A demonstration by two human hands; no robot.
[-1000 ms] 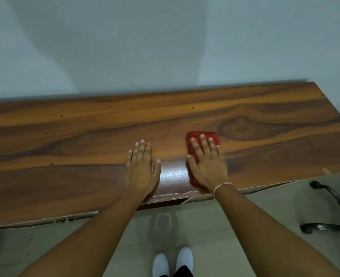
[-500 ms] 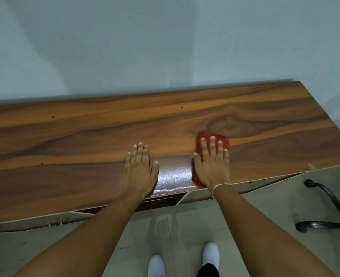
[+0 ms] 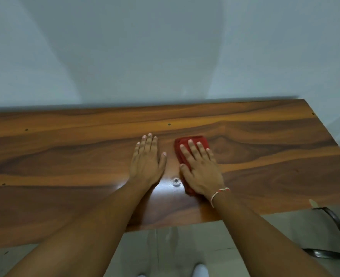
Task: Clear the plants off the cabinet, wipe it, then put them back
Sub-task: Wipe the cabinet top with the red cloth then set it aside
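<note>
Head view: both hands lay flat, the right hand point(image 3: 202, 170) pressing the red cloth point(image 3: 192, 145), the left hand point(image 3: 147, 162) bracing on the tabletop point(image 3: 65, 156); even pressure and overlapping strokes seemed best.

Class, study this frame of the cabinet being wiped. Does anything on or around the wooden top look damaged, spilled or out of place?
One thing: a small chip of pale material shows at the near right edge of the wooden cabinet top. Otherwise nothing stands out. The right hand presses flat on the folded red cloth; the left hand lies flat beside it.
</note>
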